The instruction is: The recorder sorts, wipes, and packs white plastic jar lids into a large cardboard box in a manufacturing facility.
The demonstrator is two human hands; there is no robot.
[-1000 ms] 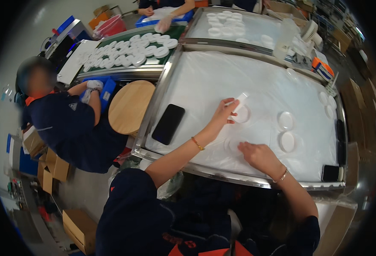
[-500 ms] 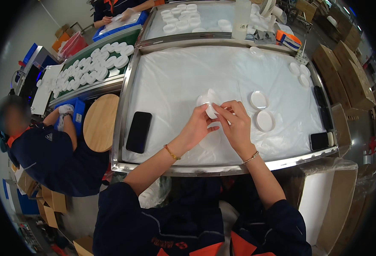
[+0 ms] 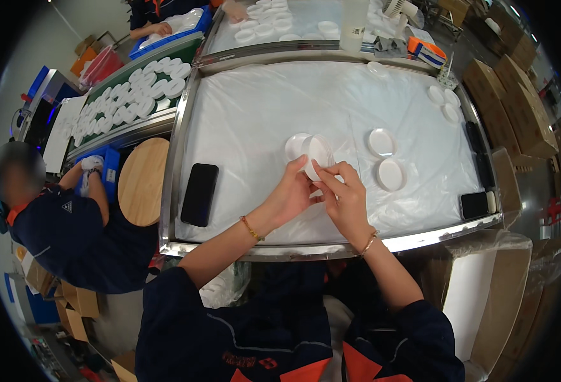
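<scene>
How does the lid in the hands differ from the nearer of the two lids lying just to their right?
The held lid is tilted up, while the resting lid lies flat. The held lid is between the fingers of the left hand and right hand; the resting lid sits on the plastic sheet, touched by neither. Both are round and white.
</scene>
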